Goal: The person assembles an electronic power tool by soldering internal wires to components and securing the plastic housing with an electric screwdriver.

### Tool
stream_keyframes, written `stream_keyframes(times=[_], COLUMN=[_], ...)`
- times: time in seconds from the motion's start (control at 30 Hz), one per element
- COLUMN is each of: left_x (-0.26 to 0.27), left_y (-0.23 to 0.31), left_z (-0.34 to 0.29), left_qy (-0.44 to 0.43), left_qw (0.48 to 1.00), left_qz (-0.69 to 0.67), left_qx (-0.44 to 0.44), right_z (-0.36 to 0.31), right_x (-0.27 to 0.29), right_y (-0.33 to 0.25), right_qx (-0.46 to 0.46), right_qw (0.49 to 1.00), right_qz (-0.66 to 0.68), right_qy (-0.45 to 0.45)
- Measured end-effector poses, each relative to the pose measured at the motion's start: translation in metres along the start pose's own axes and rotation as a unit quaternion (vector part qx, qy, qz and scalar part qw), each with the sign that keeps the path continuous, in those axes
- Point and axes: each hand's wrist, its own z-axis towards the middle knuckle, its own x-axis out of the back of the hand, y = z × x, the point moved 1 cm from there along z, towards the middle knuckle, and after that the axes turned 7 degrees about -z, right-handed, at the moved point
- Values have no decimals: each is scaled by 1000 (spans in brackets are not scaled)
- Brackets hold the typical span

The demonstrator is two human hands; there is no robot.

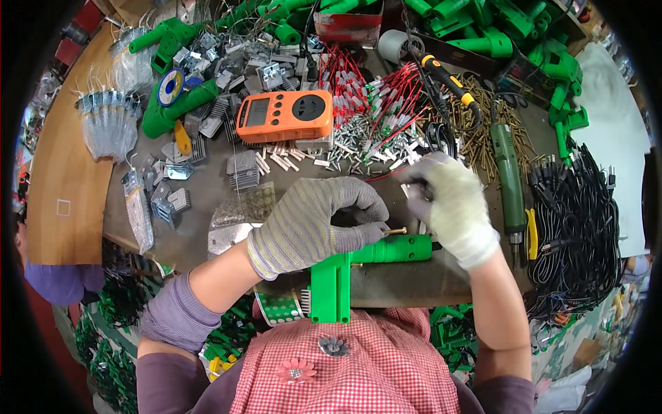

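Observation:
My left hand (321, 219), in a grey striped glove, pinches a long brass-coloured screw (395, 231) between thumb and fingertip. Just below it lies a green plastic tool housing (331, 288), its ribbed barrel (400, 250) pointing right and its handle end toward my apron. My right hand (452, 207), in a pale glove, is smeared by motion above the barrel's right end. Its fingers curl near the small white sleeves and a red wire (387, 176); whether they hold anything is unclear. A small pale piece (422, 226) shows under that hand.
Behind my hands lie an orange meter (284, 116), silvery screws (352, 141), red-wired lights (341, 76) and brass screws (476, 127). A green electric screwdriver (509, 179) and coiled black cords (576, 228) are at right. Metal heat sinks (241, 169) and wrapped heating elements (107, 124) sit left.

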Motion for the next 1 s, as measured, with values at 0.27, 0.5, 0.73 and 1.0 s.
stream_keyframes(times=[0.27, 0.5, 0.73, 1.0], left_x=[2, -5, -6, 1], left_y=[-2, 7, -6, -6], left_z=[5, 16, 18, 15], left_qy=[-44, -76, -111, -94], left_qw=[985, 951, 928, 935], left_qz=[132, 234, 311, 230], left_qx=[-99, -186, -171, -252], right_z=[-69, -66, 16, 39], right_x=[31, 29, 0, -22], right_y=[-23, -22, 18, 40], right_qx=[31, 178, 52, 108], right_qw=[998, 977, 997, 988], right_qz=[43, -112, 35, -105], right_qy=[-22, -25, 35, -34])
